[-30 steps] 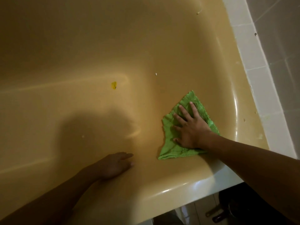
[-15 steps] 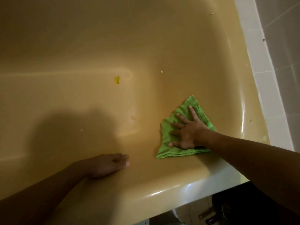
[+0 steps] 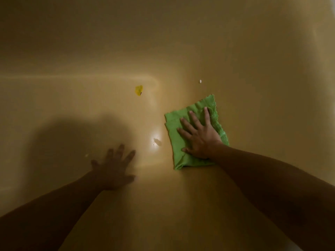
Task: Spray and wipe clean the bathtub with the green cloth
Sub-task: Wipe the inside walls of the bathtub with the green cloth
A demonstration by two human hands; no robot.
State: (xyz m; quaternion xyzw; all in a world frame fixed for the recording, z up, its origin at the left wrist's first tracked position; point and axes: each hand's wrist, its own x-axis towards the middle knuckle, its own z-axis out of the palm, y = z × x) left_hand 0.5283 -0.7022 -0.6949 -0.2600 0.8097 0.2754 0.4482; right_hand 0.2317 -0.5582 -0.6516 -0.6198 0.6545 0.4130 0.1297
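The yellow-beige bathtub (image 3: 235, 51) fills the whole view. A folded green cloth (image 3: 183, 151) lies flat on the tub's inner surface right of centre. My right hand (image 3: 198, 134) presses down on the cloth with its fingers spread and straight. My left hand (image 3: 113, 169) lies flat on the tub surface to the left, in shadow, fingers spread, holding nothing. No spray bottle shows.
A small yellow scrap (image 3: 138, 90) sticks to the tub floor left of the cloth. A tiny white speck (image 3: 200, 81) sits above the cloth, and another pale speck (image 3: 86, 155) lies near my left hand. A bright light reflection (image 3: 155, 140) gleams between my hands.
The view has dropped deeper into the tub, so the rim and the tiled wall have left the frame. My left hand moved from the near slope further in and spread flat. The cloth shifted left under my right hand.
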